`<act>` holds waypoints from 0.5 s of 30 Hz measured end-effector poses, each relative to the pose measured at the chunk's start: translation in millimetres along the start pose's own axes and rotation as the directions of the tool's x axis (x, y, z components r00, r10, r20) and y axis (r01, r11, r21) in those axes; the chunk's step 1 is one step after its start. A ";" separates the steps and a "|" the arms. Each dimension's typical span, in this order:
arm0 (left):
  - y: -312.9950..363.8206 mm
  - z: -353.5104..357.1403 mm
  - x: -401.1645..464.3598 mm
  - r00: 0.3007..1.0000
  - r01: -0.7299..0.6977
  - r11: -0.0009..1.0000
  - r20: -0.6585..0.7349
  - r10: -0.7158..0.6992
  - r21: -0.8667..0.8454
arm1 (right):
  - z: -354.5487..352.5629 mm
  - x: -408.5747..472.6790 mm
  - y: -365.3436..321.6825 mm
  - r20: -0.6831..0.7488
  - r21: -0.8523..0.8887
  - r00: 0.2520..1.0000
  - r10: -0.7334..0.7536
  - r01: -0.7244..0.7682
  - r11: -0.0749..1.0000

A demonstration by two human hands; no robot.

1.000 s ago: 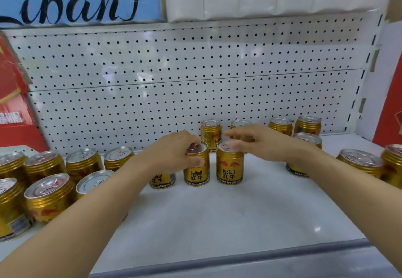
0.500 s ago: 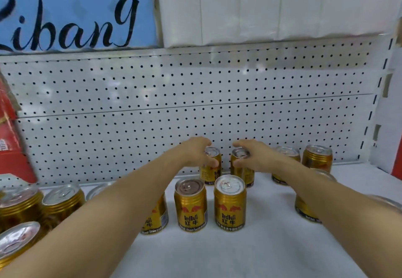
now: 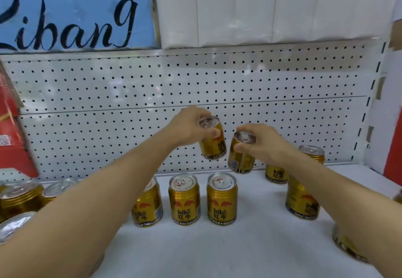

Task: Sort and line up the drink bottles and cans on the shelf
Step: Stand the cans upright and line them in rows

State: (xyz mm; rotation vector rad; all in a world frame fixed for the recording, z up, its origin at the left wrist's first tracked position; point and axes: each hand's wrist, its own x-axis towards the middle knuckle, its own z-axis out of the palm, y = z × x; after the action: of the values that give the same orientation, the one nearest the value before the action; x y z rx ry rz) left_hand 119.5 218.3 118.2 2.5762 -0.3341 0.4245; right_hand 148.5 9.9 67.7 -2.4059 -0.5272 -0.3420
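Cans: left hand (image 3: 191,125) grips one gold can (image 3: 214,145) aloft, right hand (image 3: 258,143) another (image 3: 240,158); shelf (image 3: 250,245) below.

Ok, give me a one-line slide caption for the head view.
Each hand, left and right, lifts a gold can above the front row on the shelf.

Lighting: bright, even and diffuse, with only faint soft shadows on the shelf (image 3: 250,245) beneath the standing cans (image 3: 221,201). Glare: pale sheen on the pegboard back panel (image 3: 108,86) and silver can lids. Quality: wide-angle bowing at the edges; left-edge cans (image 3: 19,195) and red box (image 3: 13,138) were smeared.
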 end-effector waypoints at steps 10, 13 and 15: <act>14.5 -44.1 -113.5 0.997 0.042 0.986 -0.053 -0.051 -0.161 | -50.6 -89.0 -57.5 -0.101 0.100 0.992 -0.076 0.086 0.991; -1.7 -46.8 -150.0 0.997 0.073 0.988 0.015 -0.072 -0.133 | -44.3 -115.2 -77.6 -0.031 0.027 0.995 -0.090 0.091 0.995; -16.4 -49.6 -169.2 0.994 0.105 0.990 0.052 -0.100 -0.099 | -31.0 -127.9 -91.4 0.040 0.009 0.995 -0.089 0.089 0.996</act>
State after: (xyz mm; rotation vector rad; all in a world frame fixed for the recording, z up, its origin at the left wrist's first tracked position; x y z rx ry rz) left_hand -42.8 283.8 91.3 2.4938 -0.2319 0.3022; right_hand -9.5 18.8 93.3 -2.3915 -0.6542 -0.3299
